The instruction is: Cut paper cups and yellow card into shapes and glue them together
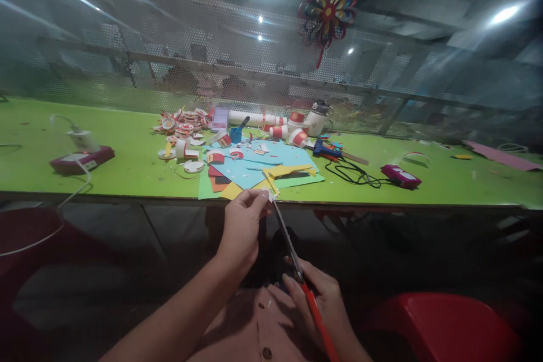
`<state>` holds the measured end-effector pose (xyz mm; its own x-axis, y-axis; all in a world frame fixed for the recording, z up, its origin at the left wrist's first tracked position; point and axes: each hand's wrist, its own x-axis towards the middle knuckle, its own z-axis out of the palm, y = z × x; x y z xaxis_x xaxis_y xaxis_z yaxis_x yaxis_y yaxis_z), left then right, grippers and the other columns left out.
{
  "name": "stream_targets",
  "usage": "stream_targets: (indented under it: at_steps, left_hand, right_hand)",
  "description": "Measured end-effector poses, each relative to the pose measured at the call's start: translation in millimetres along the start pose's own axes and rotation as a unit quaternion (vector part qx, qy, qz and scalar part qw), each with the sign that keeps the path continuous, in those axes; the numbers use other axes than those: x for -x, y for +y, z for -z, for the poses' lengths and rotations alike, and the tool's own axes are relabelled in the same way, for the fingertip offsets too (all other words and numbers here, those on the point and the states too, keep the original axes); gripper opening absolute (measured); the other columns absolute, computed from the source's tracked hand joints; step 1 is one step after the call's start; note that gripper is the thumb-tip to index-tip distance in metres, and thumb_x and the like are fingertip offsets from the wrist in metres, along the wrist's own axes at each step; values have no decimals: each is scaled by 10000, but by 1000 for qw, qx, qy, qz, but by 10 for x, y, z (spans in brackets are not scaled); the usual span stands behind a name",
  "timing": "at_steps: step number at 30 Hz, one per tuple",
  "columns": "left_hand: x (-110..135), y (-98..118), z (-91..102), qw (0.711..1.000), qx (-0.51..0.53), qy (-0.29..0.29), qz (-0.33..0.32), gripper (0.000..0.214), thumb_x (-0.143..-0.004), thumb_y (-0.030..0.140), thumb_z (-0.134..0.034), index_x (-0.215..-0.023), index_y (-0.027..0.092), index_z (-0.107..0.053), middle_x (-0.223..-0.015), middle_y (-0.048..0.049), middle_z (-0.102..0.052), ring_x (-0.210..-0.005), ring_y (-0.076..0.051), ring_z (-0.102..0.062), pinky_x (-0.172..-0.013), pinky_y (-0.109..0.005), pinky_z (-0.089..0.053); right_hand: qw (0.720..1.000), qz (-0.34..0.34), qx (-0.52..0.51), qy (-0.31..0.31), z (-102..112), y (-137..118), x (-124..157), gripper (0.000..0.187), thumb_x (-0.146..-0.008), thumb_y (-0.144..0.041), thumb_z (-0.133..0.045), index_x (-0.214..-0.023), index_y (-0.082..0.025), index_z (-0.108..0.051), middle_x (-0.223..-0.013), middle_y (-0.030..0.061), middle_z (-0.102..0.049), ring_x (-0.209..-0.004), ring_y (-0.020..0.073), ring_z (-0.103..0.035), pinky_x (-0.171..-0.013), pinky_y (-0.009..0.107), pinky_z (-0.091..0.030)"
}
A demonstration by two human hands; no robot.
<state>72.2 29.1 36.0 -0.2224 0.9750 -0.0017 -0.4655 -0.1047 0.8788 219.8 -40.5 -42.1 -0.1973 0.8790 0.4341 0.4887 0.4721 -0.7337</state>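
Note:
My left hand (244, 220) is closed in a pinch in front of the table's near edge. Between its thumb and fingers is a small white scrap of paper (272, 195). My right hand (320, 288), lower and to the right, grips a pair of scissors (289, 240) with red handles. Their long dark blades point up and away from me, the tips meeting the scrap. Whether the blades are parted is hard to tell. Just beyond my left hand lie yellow paper pieces (291, 170) on a light blue sheet (237, 172).
On the green table (139, 147) are a heap of red-and-white paper pieces (186, 121), paper cups (298, 137), a blue glue gun (324, 149) and purple power strips (401, 176). A red stool (445, 325) stands at right. A paper pinwheel (328, 11) hangs above.

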Motion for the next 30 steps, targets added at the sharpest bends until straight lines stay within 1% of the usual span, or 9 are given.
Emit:
stream_targets:
  at_steps: [7, 11, 14, 16, 17, 21, 24, 27, 30]
  left_hand:
    - [10, -21, -16, 1000, 15, 6, -1, 168, -681, 283, -693, -682, 142, -601, -678, 10, -606, -656, -102, -541, -660, -227, -422]
    - [2, -26, -10, 1000, 20, 14, -8, 154, -683, 270, -693, -688, 141, -609, -693, 7, -616, -676, -106, -544, -682, -233, -419]
    - [-14, 4, 20, 998, 13, 39, -54, 141, -688, 264, -690, -696, 145, -614, -720, 0, -626, -723, -115, -551, -692, -231, -413]
    - [-23, 27, 42, 995, 6, 49, -82, 138, -692, 268, -689, -701, 150, -618, -719, 2, -622, -744, -120, -551, -703, -231, -411]
    - [-25, 35, 51, 996, 7, 46, -82, 140, -690, 271, -691, -700, 151, -618, -713, 3, -619, -744, -121, -551, -704, -232, -410]
    - [-13, 45, 60, 999, 17, 19, -32, 166, -669, 284, -705, -685, 145, -617, -707, -2, -613, -720, -118, -546, -673, -225, -409]
    - [3, 61, 54, 1000, 4, 8, -18, 173, -669, 298, -701, -675, 152, -609, -718, -3, -617, -728, -119, -547, -665, -222, -407]
    - [7, 89, 54, 1000, -5, -6, -5, 172, -668, 304, -697, -674, 161, -603, -704, 6, -611, -717, -119, -547, -661, -224, -407]
    - [-7, 108, 67, 1000, -5, -27, 8, 160, -670, 291, -695, -686, 159, -606, -706, 8, -603, -703, -113, -546, -654, -223, -409]
  right_hand:
    - [1000, 3, -7, 3, -24, 33, 1, 198, -831, -220, -572, -991, -138, -657, -894, 83, -718, -753, 173, -674, -691, 228, -533]
    - [1000, -2, -2, 11, -37, 51, 5, 218, -827, -251, -588, -992, -131, -665, -888, 88, -721, -748, 178, -674, -690, 227, -538]
    - [998, -52, -19, 29, -36, 36, 11, 267, -859, -331, -553, -962, -118, -677, -769, 62, -704, -655, 162, -659, -607, 201, -534]
    - [995, -89, -23, 48, -27, 18, 13, 325, -875, -375, -527, -964, -102, -679, -749, 64, -700, -640, 164, -658, -572, 190, -530]
    - [994, -97, -20, 54, -19, 7, 12, 336, -875, -382, -526, -963, -97, -680, -764, 72, -705, -657, 172, -665, -574, 190, -532]
    - [998, -50, 0, 43, 23, -27, 4, 243, -851, -302, -556, -938, -119, -691, -790, 77, -723, -708, 187, -685, -637, 195, -543]
    - [999, -13, 12, 33, 51, -33, -4, 221, -828, -224, -548, -987, -141, -678, -859, 81, -730, -761, 190, -693, -700, 208, -546]
    - [1000, -8, 5, 19, 61, -23, -8, 253, -810, -204, -542, -1023, -151, -669, -923, 85, -725, -816, 195, -689, -718, 214, -544]
    - [999, -22, -15, -19, 63, -4, 2, 267, -827, -232, -536, -1049, -161, -664, -921, 70, -717, -820, 185, -679, -714, 212, -538]
